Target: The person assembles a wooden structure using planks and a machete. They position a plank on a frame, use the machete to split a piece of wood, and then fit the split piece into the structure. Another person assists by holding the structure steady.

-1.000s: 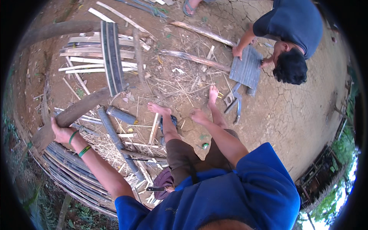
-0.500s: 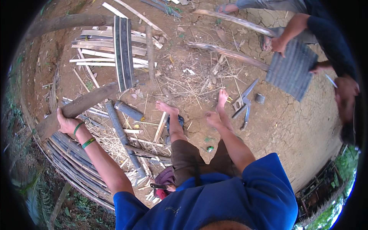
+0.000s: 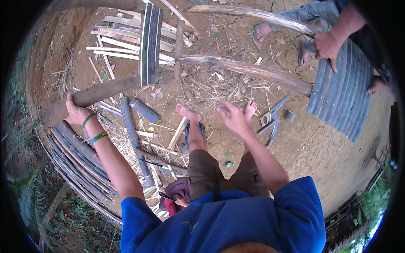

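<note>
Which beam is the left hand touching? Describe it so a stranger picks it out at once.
Start from the bundle of dark poles at the picture's lower left. Just above it, a thick brown beam slants up rightward to the lower end of a dark striped panel. Unlike the similar upper beam at the top edge, it has the left hand on it.

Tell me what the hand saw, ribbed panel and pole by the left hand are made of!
The hand saw blade looks like smooth metal: grey, faintly shiny. The pole seems unpainted wood: rough, brown, slightly crooked. The ribbed panel is probably weathered bamboo: grey strips, though metal is possible.
</note>
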